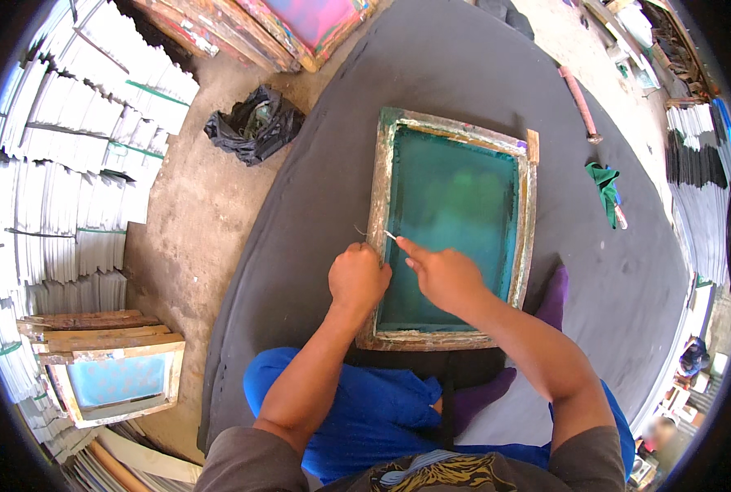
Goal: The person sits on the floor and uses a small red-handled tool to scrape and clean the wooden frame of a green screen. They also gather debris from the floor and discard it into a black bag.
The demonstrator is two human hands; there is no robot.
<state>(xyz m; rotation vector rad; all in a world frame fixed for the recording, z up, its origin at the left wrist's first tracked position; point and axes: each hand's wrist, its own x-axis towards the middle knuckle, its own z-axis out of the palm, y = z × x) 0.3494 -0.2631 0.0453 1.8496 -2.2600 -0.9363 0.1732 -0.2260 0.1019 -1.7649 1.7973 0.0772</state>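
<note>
In front of me on the dark padded surface lies a screen-printing frame point(526, 246), its worn wooden rails stretched with green mesh point(456, 197). My left hand point(357, 277) is closed in a fist over the left rail; what its fingers hold is hidden. A thin strand point(359, 230) shows just above that fist. My right hand point(447, 275) is over the mesh, closed on a thin, pale, blade-like tool point(390, 235). Its tip reaches the inner edge of the left rail, slightly beyond my left hand. Most of the tool is covered by my fingers.
A hammer point(580, 105) and a green cloth point(604, 190) lie right of the frame. On the floor to the left sits a black plastic bag point(255, 123). Stacked white sheets point(79, 197) line the left side, near more wooden frames point(115, 381). My crossed legs border the near side.
</note>
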